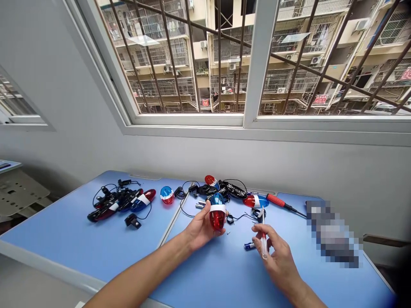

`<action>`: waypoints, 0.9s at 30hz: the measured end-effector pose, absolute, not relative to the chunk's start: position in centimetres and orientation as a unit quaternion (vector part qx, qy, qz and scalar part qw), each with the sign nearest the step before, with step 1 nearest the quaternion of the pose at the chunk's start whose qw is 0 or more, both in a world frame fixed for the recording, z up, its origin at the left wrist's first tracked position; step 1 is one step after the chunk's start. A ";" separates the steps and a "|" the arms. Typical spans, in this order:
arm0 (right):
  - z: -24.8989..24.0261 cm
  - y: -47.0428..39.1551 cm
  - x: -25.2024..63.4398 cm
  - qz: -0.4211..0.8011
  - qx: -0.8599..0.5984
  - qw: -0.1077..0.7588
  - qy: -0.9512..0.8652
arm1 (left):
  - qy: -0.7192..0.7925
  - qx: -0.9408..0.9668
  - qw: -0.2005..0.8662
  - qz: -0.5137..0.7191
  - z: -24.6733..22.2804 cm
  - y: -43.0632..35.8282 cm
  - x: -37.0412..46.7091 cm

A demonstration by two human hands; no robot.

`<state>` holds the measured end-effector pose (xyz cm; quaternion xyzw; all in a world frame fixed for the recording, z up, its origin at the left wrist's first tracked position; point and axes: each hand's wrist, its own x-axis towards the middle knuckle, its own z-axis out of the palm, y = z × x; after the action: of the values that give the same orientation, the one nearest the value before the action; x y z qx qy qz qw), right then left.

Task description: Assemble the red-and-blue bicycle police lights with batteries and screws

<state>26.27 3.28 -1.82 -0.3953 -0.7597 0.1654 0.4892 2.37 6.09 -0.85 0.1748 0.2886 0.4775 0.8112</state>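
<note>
My left hand (197,233) is closed around a red-and-blue bicycle siren light (217,208) with a white middle band, held upright above the blue table, blue end up. My right hand (281,256) pinches a small screwdriver (264,246) with a clear and red handle, its shaft pointing up and away from me. The two hands are apart, and the screwdriver does not touch the light. Beside my right fingers lies a blue battery (248,246), partly hidden by them. Behind the right hand rests another red-and-blue light (255,201) with a black cable.
More lights and black cables form a pile (120,201) on the left. A round light cover (167,195) stands near the table's seam. Black-wrapped parts (234,189) lie at the back. A larger red-handled screwdriver (279,201) and a pixelated item (332,235) are on the right.
</note>
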 end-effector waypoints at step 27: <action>-4.0 7.1 29.8 0.082 -0.567 0.404 -0.713 | 0.285 0.925 -0.095 0.231 -3.4 0.5 5.4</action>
<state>29.85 7.13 -4.03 -0.5672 -0.7128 0.0823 0.4042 5.41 0.47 -3.43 0.9253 0.2848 0.2315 -0.0954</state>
